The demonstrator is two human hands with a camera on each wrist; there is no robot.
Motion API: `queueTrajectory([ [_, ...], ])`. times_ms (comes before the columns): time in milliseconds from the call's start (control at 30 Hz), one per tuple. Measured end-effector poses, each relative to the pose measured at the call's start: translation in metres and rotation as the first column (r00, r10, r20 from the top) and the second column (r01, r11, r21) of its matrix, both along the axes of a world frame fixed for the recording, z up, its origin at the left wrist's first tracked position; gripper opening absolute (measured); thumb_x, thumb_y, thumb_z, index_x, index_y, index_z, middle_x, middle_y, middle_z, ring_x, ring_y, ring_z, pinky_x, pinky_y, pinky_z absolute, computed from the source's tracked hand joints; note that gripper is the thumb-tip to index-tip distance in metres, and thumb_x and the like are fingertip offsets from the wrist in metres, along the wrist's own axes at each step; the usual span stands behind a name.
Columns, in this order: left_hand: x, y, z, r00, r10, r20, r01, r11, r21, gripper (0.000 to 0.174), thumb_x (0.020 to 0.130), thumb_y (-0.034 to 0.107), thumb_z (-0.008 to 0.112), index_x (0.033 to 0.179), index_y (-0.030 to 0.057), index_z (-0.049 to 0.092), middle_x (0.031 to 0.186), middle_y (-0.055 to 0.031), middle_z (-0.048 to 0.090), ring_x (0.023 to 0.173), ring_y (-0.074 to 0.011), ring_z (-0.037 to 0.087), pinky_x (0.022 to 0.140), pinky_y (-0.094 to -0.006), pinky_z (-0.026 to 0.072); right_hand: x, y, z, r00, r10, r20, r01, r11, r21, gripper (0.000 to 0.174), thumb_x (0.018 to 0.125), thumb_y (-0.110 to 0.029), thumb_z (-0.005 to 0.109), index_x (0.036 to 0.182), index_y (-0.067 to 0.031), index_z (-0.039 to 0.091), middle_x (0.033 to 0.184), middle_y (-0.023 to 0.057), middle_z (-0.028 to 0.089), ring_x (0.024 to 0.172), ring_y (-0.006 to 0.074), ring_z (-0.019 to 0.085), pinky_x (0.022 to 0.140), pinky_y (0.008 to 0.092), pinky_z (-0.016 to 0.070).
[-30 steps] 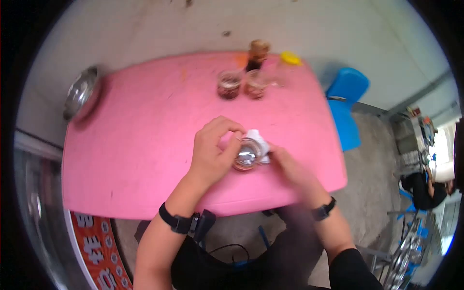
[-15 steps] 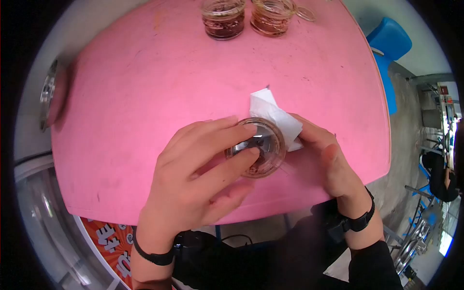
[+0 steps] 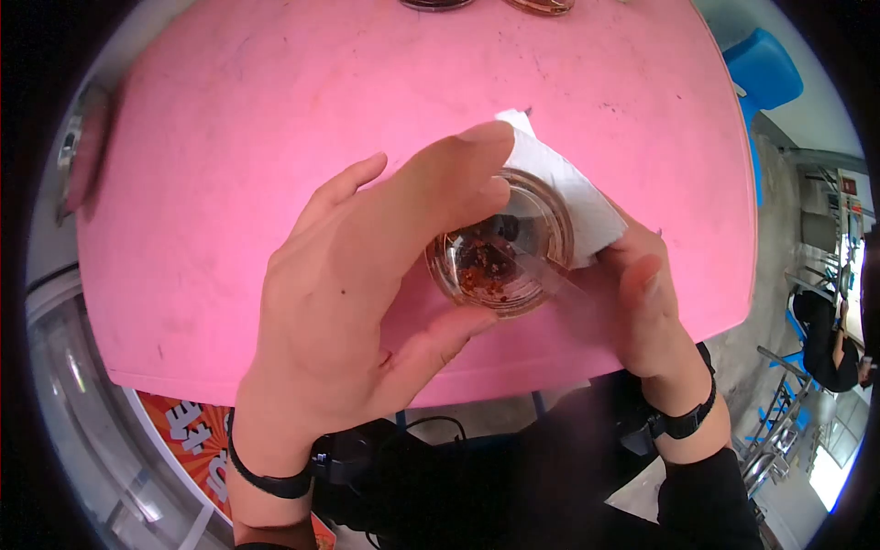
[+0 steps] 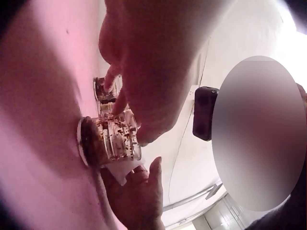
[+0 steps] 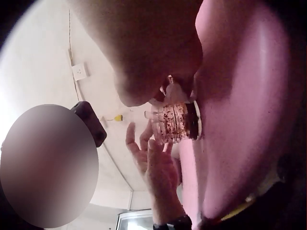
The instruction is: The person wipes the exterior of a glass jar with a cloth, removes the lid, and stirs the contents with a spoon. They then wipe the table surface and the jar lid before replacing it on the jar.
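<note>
A round glass jar (image 3: 500, 275) with reddish-brown, flecked contents stands on the pink table (image 3: 275, 101). Over its rim, toward the right hand, extends a clear strip (image 3: 555, 284). My left hand (image 3: 339, 284) spans the jar's left side, fingers spread; the fingertips overlap the far rim and the thumb lies by the near rim. In the right wrist view one left finger rises above the jar top. Against the jar's right side is a white paper napkin (image 3: 582, 206). The fingers of my right hand (image 3: 646, 293) touch the napkin, partly hidden behind it, with the thumb raised apart.
At the far edge of view, two more jars, one dark (image 3: 437, 4) and one lighter (image 3: 543, 5), show only their bases. A metal bowl (image 3: 78, 156) stands at the left. Beyond the table's right edge is a blue chair (image 3: 761, 78).
The head view has moved closer, so the far jars slide off the top. My left fingers have moved from across the jar's top to its far rim, showing the contents and clear strip.
</note>
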State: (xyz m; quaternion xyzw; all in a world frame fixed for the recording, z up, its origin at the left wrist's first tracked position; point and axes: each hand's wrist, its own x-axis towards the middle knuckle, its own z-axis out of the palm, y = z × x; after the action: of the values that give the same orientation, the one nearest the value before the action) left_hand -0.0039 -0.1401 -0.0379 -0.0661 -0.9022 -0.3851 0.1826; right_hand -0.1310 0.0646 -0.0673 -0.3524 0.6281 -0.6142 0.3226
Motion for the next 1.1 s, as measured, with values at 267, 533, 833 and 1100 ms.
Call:
queueTrajectory([
  [267, -0.001, 0.011, 0.005, 0.997, 0.081, 0.003, -0.081, 0.997, 0.003, 0.086, 0.071, 0.021, 0.089, 0.142, 0.0010, 0.045, 0.119, -0.0149, 0.071, 0.116, -0.0271, 0.067, 0.103, -0.0389, 0.0496, 0.007, 0.016, 0.013, 0.992, 0.092, 0.090, -0.100, 0.991, 0.088, 0.099, 0.095, -0.078, 0.029, 0.144, 0.0062, 0.045, 0.132, 0.0147, 0.057, 0.118, 0.0217, 0.056, 0.100, 0.0351, 0.0441],
  [533, 0.007, 0.006, 0.003, 0.999, 0.029, -0.015, -0.028, 0.997, 0.073, 0.074, 0.073, 0.018, 0.086, 0.137, 0.0013, 0.052, 0.128, -0.0143, 0.066, 0.115, -0.0253, 0.067, 0.099, -0.0367, 0.0522, 0.019, 0.006, 0.016, 0.982, 0.023, 0.185, -0.039, 0.996, 0.085, 0.115, 0.087, -0.088, 0.021, 0.149, 0.0075, 0.036, 0.147, 0.0174, 0.048, 0.137, 0.0261, 0.045, 0.115, 0.0415, 0.0345],
  [833, 0.007, 0.012, -0.011, 0.993, 0.070, -0.099, -0.059, 0.992, 0.113, 0.068, 0.076, 0.009, 0.081, 0.137, 0.0009, 0.053, 0.130, -0.0155, 0.064, 0.115, -0.0294, 0.065, 0.097, -0.0376, 0.0519, 0.020, 0.002, 0.016, 0.974, -0.048, 0.223, 0.029, 0.996, 0.088, 0.119, 0.085, -0.090, 0.018, 0.151, 0.0071, 0.034, 0.148, 0.0180, 0.049, 0.138, 0.0269, 0.046, 0.116, 0.0408, 0.0343],
  [1100, 0.001, 0.022, -0.027, 0.972, 0.067, -0.227, 0.014, 0.942, 0.336, 0.049, 0.073, 0.000, 0.069, 0.122, 0.0011, 0.062, 0.104, -0.0207, 0.068, 0.095, -0.0416, 0.064, 0.082, -0.0455, 0.0519, 0.027, 0.006, 0.012, 0.944, -0.211, 0.256, 0.185, 0.975, 0.122, 0.119, 0.083, -0.091, 0.024, 0.150, 0.0063, 0.036, 0.147, 0.0176, 0.050, 0.137, 0.0278, 0.047, 0.116, 0.0418, 0.0346],
])
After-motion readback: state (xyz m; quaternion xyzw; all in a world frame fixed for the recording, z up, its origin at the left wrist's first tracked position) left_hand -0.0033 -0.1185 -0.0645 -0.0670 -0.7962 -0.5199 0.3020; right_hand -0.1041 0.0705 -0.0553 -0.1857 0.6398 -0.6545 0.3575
